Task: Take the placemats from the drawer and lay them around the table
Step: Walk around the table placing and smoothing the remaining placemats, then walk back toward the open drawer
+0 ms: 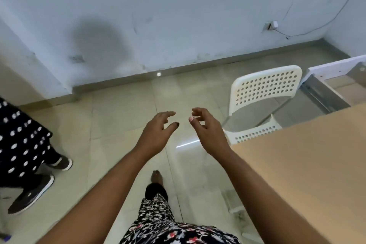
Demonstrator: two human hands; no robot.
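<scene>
My left hand (158, 132) and my right hand (208, 130) are stretched out in front of me over the tiled floor, close together, fingers apart and curled, holding nothing. The light wooden table (309, 164) fills the lower right, and my right forearm passes its left edge. At the far right an open drawer (334, 89) with a white front and metal rails shows beyond the table. No placemat is in view.
A white perforated chair (265, 87) stands at the table's far left corner. Another person in a dotted skirt and dark shoes (31, 194) stands at the left. A pale wall with a socket and cable (273, 24) lies ahead.
</scene>
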